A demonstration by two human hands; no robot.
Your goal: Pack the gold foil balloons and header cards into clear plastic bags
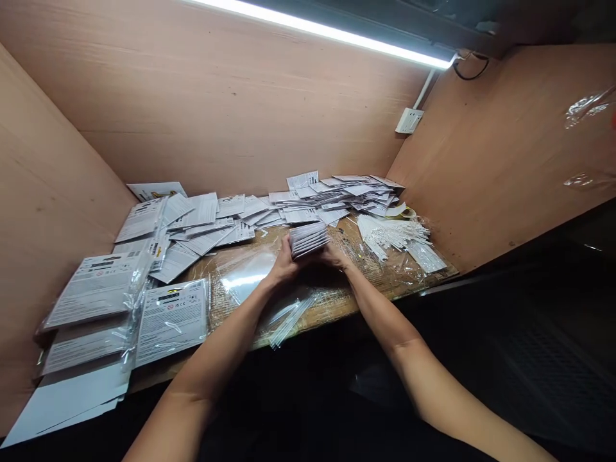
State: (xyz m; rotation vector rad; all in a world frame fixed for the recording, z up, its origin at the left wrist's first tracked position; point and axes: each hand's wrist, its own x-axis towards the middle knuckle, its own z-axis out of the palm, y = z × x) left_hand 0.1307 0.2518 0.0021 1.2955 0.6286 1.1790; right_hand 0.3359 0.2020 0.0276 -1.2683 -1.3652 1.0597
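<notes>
Between my two hands is a stack of printed cards [308, 239], held up over the middle of the worktable [344, 292]. My left hand [285, 262] grips its left side, and my right hand [334, 255] closes on its right side; some fingers are hidden beneath the stack. Below my hands lie clear plastic sheets [250, 276] and a few clear strips [293, 321]. Behind the stack, a long heap of similar white printed cards [332, 196] runs along the back wall.
At left lie plastic-wrapped printed packs [99, 285], another wrapped pack [172, 317] and white sheets [72, 401]. A bundle of white strips [392, 234] is at right, by a yellow tape roll [404, 212]. Wooden walls enclose three sides; a light tube [327, 35] hangs above.
</notes>
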